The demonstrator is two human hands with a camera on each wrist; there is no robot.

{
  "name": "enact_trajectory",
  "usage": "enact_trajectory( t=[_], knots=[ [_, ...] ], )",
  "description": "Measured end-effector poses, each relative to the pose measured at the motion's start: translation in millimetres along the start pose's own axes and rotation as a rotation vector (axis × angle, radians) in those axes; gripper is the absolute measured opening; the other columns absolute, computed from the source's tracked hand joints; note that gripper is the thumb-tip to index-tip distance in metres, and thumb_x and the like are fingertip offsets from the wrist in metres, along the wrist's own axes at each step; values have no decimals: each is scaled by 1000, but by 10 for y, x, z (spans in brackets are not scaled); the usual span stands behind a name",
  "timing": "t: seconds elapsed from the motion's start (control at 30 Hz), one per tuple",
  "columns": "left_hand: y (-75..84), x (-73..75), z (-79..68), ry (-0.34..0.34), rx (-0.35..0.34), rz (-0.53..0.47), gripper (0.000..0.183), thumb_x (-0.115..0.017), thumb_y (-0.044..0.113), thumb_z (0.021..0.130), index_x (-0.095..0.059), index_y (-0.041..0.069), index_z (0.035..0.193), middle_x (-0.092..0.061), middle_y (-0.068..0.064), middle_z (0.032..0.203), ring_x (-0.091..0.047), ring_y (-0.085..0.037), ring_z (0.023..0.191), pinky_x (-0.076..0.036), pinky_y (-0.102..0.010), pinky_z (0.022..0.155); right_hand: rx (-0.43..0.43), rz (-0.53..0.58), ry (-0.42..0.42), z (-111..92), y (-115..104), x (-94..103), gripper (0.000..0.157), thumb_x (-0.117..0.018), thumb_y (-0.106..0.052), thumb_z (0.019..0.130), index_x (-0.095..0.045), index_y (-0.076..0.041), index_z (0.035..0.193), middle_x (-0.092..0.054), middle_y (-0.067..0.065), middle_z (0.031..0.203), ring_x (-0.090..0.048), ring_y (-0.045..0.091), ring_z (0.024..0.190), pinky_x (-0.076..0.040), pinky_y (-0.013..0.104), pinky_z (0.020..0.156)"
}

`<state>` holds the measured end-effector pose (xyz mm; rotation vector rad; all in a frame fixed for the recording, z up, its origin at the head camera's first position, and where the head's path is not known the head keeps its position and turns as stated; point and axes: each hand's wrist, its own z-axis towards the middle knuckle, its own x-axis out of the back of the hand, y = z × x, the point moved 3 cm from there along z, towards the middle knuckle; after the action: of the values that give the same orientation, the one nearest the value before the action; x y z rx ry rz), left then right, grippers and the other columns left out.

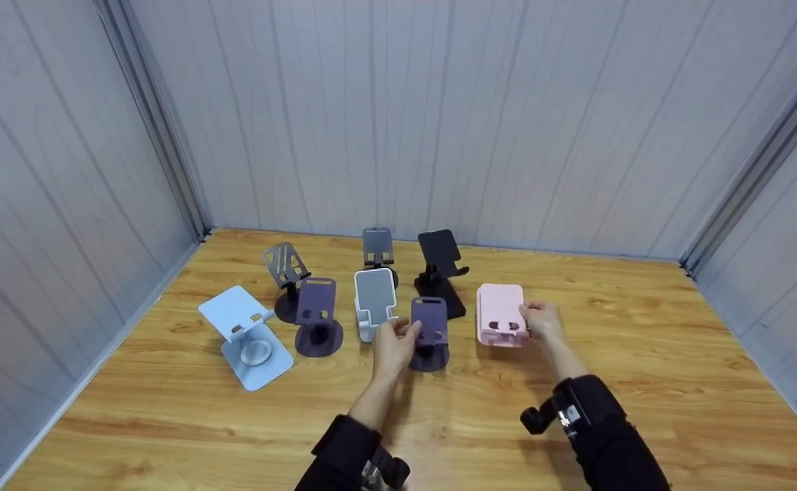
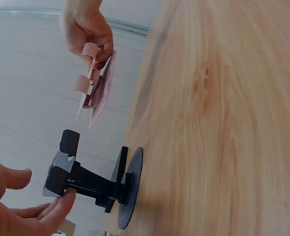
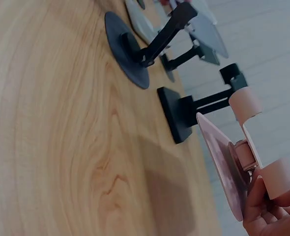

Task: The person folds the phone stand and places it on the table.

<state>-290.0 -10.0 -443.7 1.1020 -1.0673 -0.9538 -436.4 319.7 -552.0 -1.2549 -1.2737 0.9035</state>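
My right hand (image 1: 543, 319) grips the right edge of a pink phone stand (image 1: 501, 310), which is folded flat. In the right wrist view the pink stand (image 3: 226, 162) hangs above the table, with a shadow under it. My left hand (image 1: 393, 348) is at the left edge of a dark purple phone stand (image 1: 429, 317), which stands on its round base. In the left wrist view a fingertip touches the purple stand's head (image 2: 61, 169), with another digit held apart from it. A white phone stand (image 1: 375, 300) is just behind my left hand.
A black phone stand (image 1: 441, 256) and a grey one (image 1: 377, 247) stand at the back. Leftward are a second purple stand (image 1: 316, 300), a dark slotted stand (image 1: 284, 266) and a light blue stand (image 1: 238, 314). Pale panels (image 1: 398, 123) wall the wooden table (image 1: 235, 436).
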Motion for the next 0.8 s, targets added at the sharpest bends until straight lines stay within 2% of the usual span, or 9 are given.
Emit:
enact_trajectory(
  t=[0.07,0.13,0.2,0.27,0.37,0.57,0.7,0.77,0.8],
  knots=[
    [-11,-17,27,-7,27,-36,27,-68,-1,101,-68,-25,113,-76,-34,100,-77,-29,82,-68,-34,74,-56,-88,44,134,94,-25,37,-67,-17,105,-69,10,130,-73,21,115,-69,22,99,-63,30,87],
    [-37,-34,49,-17,51,-86,23,-66,-6,100,-68,-26,111,-76,-36,99,-74,-24,76,-68,-31,68,-48,-116,92,326,266,-38,36,-68,-13,101,-70,13,127,-75,23,117,-70,25,106,-62,29,89],
    [-60,-48,63,-24,73,-122,21,-65,-9,99,-68,-27,111,-75,-38,100,-73,-20,76,-68,-30,67,-104,-136,107,408,342,-71,41,-65,-11,103,-66,12,137,-71,27,135,-67,32,126,-58,35,109],
    [-79,-53,74,-23,82,-138,20,-65,-12,98,-68,-27,110,-74,-38,100,-71,-19,76,-68,-30,68,-107,-161,149,552,469,-90,42,-65,-10,101,-66,13,136,-72,28,133,-67,33,125,-59,34,105],
    [-95,-54,74,-13,92,-151,17,-65,-14,97,-68,-27,109,-73,-38,99,-70,-19,77,-69,-31,69,-143,-190,138,640,560,-116,46,-64,-11,102,-62,11,143,-68,27,143,-62,36,137,-54,37,115],
    [-81,-51,46,10,72,-125,13,-67,-16,96,-70,-26,104,-74,-36,96,-70,-19,78,-69,-31,70,-168,-195,107,643,623,-137,49,-65,-9,101,-60,13,144,-65,30,144,-62,37,137,-56,37,113],
    [-27,-46,12,4,64,-135,13,-67,-16,95,-71,-26,104,-75,-36,96,-76,-27,78,-68,-30,68,-189,-170,82,592,588,-160,51,-63,-7,103,-55,13,149,-59,32,151,-58,39,142,-53,39,118],
    [3,-46,-11,-8,62,-137,13,-67,-16,95,-72,-25,104,-75,-37,96,-77,-26,78,-68,-30,68,-206,-157,77,537,564,-167,51,-62,-6,103,-54,14,149,-62,33,145,-67,34,127,-60,35,107],
    [22,-46,-24,-17,67,-148,14,-66,-16,96,-72,-25,105,-75,-37,97,-78,-27,78,-68,-30,68,-214,-138,40,366,437,-188,51,-61,-6,104,-53,12,151,-63,32,144,-69,34,123,-62,36,104]
  ],
)
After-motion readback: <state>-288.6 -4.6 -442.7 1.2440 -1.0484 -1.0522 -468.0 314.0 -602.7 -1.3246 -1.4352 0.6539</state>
